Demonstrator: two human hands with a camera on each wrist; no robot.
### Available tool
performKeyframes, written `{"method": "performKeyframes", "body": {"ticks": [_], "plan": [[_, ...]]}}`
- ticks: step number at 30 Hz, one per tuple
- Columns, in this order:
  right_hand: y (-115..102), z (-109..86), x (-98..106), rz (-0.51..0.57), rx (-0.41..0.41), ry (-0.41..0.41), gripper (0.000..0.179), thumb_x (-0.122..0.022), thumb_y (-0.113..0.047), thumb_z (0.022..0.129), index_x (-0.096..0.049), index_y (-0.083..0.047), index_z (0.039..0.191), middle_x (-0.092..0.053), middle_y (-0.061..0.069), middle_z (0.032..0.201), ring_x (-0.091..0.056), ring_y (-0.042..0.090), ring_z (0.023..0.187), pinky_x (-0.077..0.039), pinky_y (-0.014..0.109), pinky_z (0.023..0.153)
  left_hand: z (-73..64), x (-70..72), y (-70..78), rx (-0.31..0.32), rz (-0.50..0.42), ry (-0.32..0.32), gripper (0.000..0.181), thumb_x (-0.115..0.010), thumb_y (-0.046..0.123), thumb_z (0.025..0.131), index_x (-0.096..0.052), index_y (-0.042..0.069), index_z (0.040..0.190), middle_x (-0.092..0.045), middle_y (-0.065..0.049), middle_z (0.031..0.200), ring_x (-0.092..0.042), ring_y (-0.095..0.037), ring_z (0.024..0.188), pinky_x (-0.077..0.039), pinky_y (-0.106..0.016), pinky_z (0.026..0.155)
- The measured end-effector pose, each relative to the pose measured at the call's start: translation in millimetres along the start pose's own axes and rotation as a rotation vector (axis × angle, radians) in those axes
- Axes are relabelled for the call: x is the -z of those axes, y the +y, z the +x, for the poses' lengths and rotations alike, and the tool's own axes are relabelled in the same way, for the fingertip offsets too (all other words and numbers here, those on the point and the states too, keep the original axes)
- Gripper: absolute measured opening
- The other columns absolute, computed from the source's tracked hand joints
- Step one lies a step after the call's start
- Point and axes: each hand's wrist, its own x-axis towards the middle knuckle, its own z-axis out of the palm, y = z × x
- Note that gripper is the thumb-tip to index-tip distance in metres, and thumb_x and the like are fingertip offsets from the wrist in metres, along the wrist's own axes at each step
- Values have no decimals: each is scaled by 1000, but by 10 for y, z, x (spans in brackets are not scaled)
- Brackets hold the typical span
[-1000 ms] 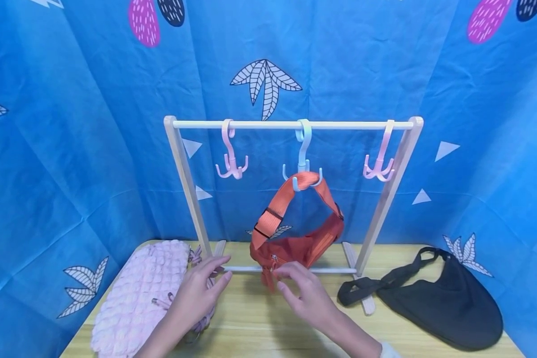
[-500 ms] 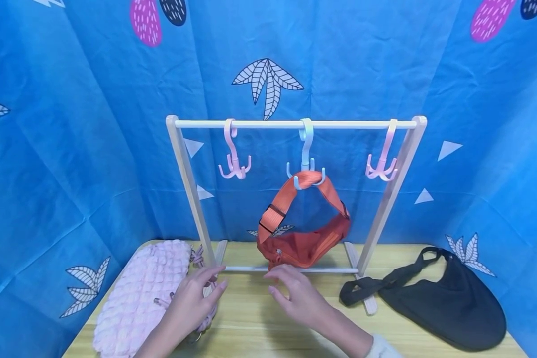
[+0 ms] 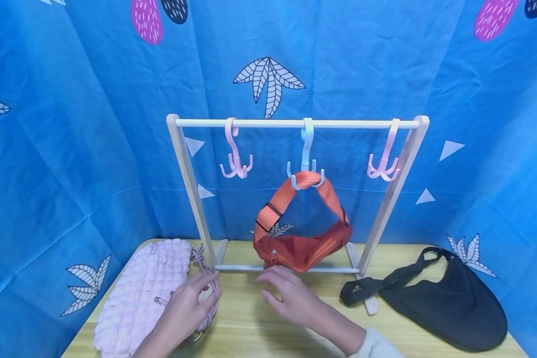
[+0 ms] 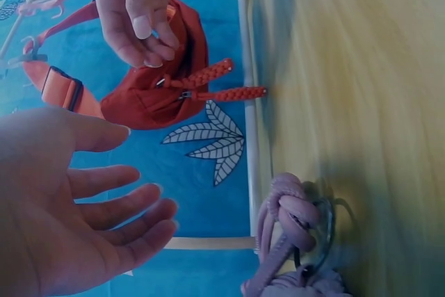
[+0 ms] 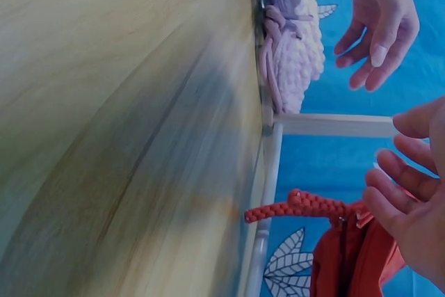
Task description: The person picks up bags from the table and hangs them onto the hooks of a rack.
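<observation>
An orange-red waist bag [image 3: 304, 248] hangs by its wide strap from the blue hook [image 3: 306, 149] at the middle of the rack. Braided zipper pulls [image 4: 222, 94] dangle from the bag. In front of the bag's lower left corner is my right hand [image 3: 291, 296], fingers loosely bent with nothing between them. My left hand [image 3: 185, 306] hovers by the inner edge of the pink quilted bag [image 3: 143, 293], overlapping its cords [image 4: 288, 217] in the head view. In the left wrist view its fingers are spread and relaxed, holding nothing.
Pink hooks hang left [image 3: 235, 154] and right [image 3: 385, 154] on the rack's top bar [image 3: 268, 123]. A black shoulder bag [image 3: 447, 308] lies on the wooden table [image 3: 250, 333] at the right, its strap reaching the rack's foot. Blue printed cloth [image 3: 349, 59] encloses the back and sides.
Both hands have drawn back toward the person, the right one away from the waist bag's zipper pulls. The hanging bag has swung right, then slightly back left.
</observation>
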Motion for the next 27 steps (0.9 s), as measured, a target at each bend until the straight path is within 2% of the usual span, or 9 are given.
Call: {"method": "performKeyframes", "body": {"ticks": [6,10,13,20,24,27], "plan": [[-33,26,-31,4,-10,-68,28,-73,-16,96,-69,-11,123,-70,1,122,-66,17,119,-56,36,104,-12,-9,-75,30,13,-30,36,-78,19,91,-74,13,126,-73,-11,127,-73,-21,96,-60,-45,83],[-40,55,-54,-3,12,-90,28,-72,-18,97,-69,-11,124,-70,1,124,-66,16,120,-55,36,106,-13,-29,-136,46,23,-53,34,-78,18,91,-74,12,124,-74,-10,124,-73,-19,94,-60,-44,81],[-45,82,-64,-19,26,-103,29,-72,-20,97,-69,-12,125,-70,1,125,-66,15,121,-55,35,106,-30,-66,-185,65,28,-62,33,-79,18,89,-75,9,121,-74,-11,122,-73,-21,95,-61,-45,83],[-59,142,-79,-12,-8,-171,29,-71,-20,99,-68,-14,127,-69,0,128,-64,14,124,-54,33,107,-61,-130,-250,61,37,-81,31,-80,18,89,-76,7,118,-75,-14,120,-71,-32,113,-58,-53,94],[-64,172,-99,-17,-10,-203,30,-70,-20,100,-67,-14,129,-69,-1,128,-63,14,125,-53,33,109,-61,-162,-263,95,30,-104,29,-80,17,88,-76,8,116,-75,-12,116,-73,-22,99,-60,-48,88],[-61,194,-125,-27,4,-219,29,-69,-20,100,-68,-14,128,-69,-1,128,-63,14,126,-52,33,110,-63,-188,-278,99,44,-121,28,-81,17,87,-77,8,114,-75,-11,112,-72,-19,95,-60,-45,85]]}}
